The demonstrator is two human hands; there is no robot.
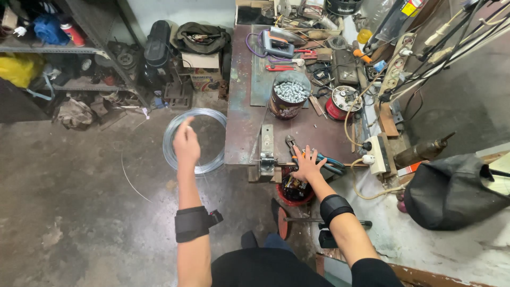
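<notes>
Pliers [319, 158] partly under right hand [307, 165]

- Coil of thin grey steel wire [194, 141]: bright, smooth metal, faint sheen.
- Brown metal workbench top [241, 133]: dull, worn, patchy with rust-like stains.
- Grey concrete floor [79, 212]: rough, matt, blotched dark.
- Round tin can of silvery metal fasteners [289, 94]: contents shiny, can wall printed and scuffed.
- Pliers with blue and orange plastic grips [324, 159], under the right hand [307, 165]: grips smooth, jaws dark metal.
- Black cloth wrist bands [192, 223]: matt, padded.
- Left hand [186, 144]: bare skin above the wire.
</notes>
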